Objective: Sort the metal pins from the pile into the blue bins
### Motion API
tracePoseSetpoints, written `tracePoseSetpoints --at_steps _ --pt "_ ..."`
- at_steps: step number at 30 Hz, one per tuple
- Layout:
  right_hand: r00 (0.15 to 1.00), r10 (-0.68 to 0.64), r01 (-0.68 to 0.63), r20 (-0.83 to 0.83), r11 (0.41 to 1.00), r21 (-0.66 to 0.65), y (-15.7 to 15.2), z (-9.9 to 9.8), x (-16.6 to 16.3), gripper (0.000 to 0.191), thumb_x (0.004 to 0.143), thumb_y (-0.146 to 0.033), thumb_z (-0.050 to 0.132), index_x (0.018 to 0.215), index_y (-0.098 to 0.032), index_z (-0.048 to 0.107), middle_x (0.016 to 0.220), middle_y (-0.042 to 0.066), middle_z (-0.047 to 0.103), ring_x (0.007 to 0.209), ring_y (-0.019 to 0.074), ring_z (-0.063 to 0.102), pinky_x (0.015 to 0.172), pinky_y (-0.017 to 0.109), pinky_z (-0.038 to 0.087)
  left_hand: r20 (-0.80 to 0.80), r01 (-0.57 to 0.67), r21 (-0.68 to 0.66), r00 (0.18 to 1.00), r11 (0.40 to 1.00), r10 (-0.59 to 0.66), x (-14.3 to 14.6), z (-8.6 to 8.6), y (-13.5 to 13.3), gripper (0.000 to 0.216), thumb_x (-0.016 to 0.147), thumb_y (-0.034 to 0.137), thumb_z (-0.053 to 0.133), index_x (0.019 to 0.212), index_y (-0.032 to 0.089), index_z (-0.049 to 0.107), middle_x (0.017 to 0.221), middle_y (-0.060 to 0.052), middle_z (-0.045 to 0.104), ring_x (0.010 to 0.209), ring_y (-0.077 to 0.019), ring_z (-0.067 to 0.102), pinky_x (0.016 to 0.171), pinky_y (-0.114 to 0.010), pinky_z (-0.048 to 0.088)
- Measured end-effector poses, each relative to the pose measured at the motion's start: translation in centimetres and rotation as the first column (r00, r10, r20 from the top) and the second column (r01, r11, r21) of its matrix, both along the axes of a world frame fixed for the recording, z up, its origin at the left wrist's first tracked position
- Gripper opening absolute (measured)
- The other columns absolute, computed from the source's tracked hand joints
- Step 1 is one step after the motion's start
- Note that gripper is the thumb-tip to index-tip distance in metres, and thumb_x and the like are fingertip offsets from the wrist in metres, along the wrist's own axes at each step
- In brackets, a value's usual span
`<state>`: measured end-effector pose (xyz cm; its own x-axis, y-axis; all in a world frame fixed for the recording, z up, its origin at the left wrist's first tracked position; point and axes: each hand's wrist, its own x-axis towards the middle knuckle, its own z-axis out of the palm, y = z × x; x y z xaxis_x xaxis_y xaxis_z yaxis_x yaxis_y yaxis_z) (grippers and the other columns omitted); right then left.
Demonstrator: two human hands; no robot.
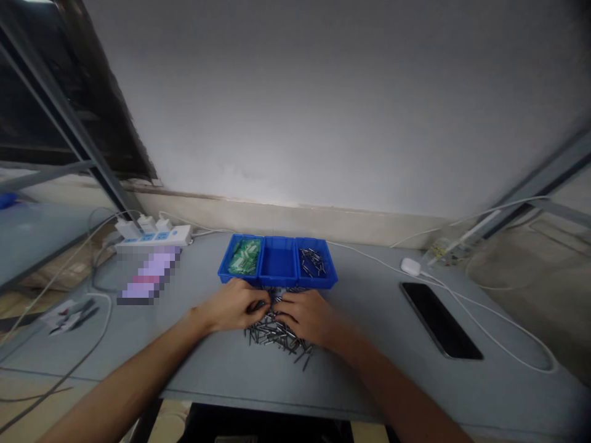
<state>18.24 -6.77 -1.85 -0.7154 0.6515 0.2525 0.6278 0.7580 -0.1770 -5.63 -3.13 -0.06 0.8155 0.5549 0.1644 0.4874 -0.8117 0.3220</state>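
Observation:
A loose pile of thin dark metal pins (277,335) lies on the grey table, in front of a row of three blue bins. My left hand (237,304) is at the left of the pile, its thumb and forefinger curled together in a pinch. From the right, my right hand (307,315) reaches over the pins, fingers bent and tips close to the left hand's. Whatever is between the fingertips is too small to make out. Green-and-clear small pieces fill the left bin (224,271); the middle bin (279,261) shows its bare bottom; more pins lie in the right bin (329,271).
A black phone (441,320) lies at the right, near a white charger case (410,266) and a looping white cable (503,320). At the left are a power strip (180,235) with plugs, a pixelated purple item (152,271) and more cables. A wall (323,123) rises behind the table.

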Motion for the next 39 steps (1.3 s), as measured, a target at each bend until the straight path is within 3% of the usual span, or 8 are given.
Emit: tracePoseSetpoints --at_steps 7,10,14,17,21,25,34,39 --pt "0.998 -0.003 0.001 0.059 0.999 0.033 0.2 -0.2 -0.3 0.012 0.098 -0.015 0.065 0.093 -0.022 0.072 0.097 0.001 0.07 0.084 0.0154 0.066 0.068 0.028 0.044 -0.027 -0.019 0.079 0.999 0.997 0.021 0.1 -0.3 0.2 0.022 0.102 0.027 0.051 0.092 0.02 0.07 0.068 0.0 0.069 0.058 -0.0145 0.061 0.058 -0.029 0.036" --pt "0.992 0.02 -0.01 -0.123 0.997 0.077 0.1 -0.4 -0.2 0.011 0.101 -0.017 0.061 0.101 -0.021 0.071 0.099 0.002 0.072 0.084 0.015 0.067 0.072 0.027 0.047 -0.008 -0.049 0.102 0.999 0.994 0.05 0.1 -0.3 0.2 0.024 0.105 0.03 0.05 0.115 0.022 0.069 0.071 0.0 0.071 0.061 -0.0159 0.065 0.059 -0.028 0.038" --pt "0.888 0.056 -0.007 -0.457 0.994 0.108 0.0 -0.3 -0.2 0.012 0.099 -0.016 0.058 0.105 -0.019 0.068 0.089 0.001 0.072 0.072 0.0124 0.065 0.067 0.024 0.047 0.0 -0.051 0.112 0.999 0.992 0.051 0.0 -0.2 0.2 0.034 0.107 0.035 0.049 0.137 0.025 0.061 0.076 0.0 0.075 0.062 -0.0167 0.067 0.06 -0.027 0.039" --pt "0.838 0.065 -0.015 -0.542 0.995 0.096 -0.1 0.0 -0.1 0.011 0.097 -0.014 0.057 0.1 -0.02 0.066 0.084 0.0 0.071 0.064 0.0107 0.061 0.063 0.023 0.045 0.023 -0.003 0.085 1.0 0.996 0.001 -0.1 -0.1 0.2 0.029 0.109 0.036 0.046 0.124 0.023 0.066 0.079 -0.001 0.075 0.066 -0.0159 0.068 0.062 -0.027 0.041" --pt "0.842 0.028 0.011 -0.539 0.998 0.069 0.0 0.3 0.2 0.012 0.1 -0.016 0.056 0.102 -0.021 0.066 0.089 0.001 0.074 0.068 0.0119 0.066 0.065 0.023 0.047 0.123 0.042 0.099 0.991 0.994 -0.054 -0.2 0.2 0.2 0.028 0.109 0.033 0.044 0.106 0.02 0.069 0.086 -0.003 0.073 0.075 -0.0148 0.068 0.068 -0.027 0.045" --pt "0.858 -0.006 0.059 -0.514 0.994 0.088 0.2 0.1 0.3 0.016 0.106 -0.02 0.05 0.102 -0.021 0.066 0.092 0.002 0.077 0.08 0.0147 0.071 0.074 0.025 0.049 0.21 0.04 0.144 0.975 0.989 -0.07 0.0 0.1 0.0 0.025 0.108 0.029 0.045 0.108 0.019 0.068 0.088 -0.004 0.072 0.078 -0.0151 0.067 0.072 -0.027 0.047" --pt "0.915 -0.145 0.179 -0.376 0.982 0.058 -0.3 -0.6 -1.0 0.038 0.111 -0.032 0.042 0.079 -0.021 0.059 0.068 0.0 0.066 0.062 0.0133 0.06 0.063 0.026 0.036 0.171 0.079 0.197 0.979 0.977 -0.113 0.4 -0.1 -0.5 0.026 0.108 0.026 0.044 0.1 0.017 0.067 0.085 -0.004 0.069 0.078 -0.015 0.065 0.07 -0.027 0.046" --pt "0.89 -0.102 0.137 -0.444 0.989 0.047 -0.2 -0.3 -1.0 0.035 0.111 -0.032 0.043 0.088 -0.02 0.067 0.08 0.002 0.071 0.071 0.0134 0.065 0.068 0.025 0.042 0.192 0.06 0.185 0.977 0.981 -0.096 0.4 -0.1 -0.3 0.024 0.107 0.025 0.045 0.1 0.017 0.066 0.084 -0.004 0.068 0.076 -0.0149 0.064 0.069 -0.028 0.045"
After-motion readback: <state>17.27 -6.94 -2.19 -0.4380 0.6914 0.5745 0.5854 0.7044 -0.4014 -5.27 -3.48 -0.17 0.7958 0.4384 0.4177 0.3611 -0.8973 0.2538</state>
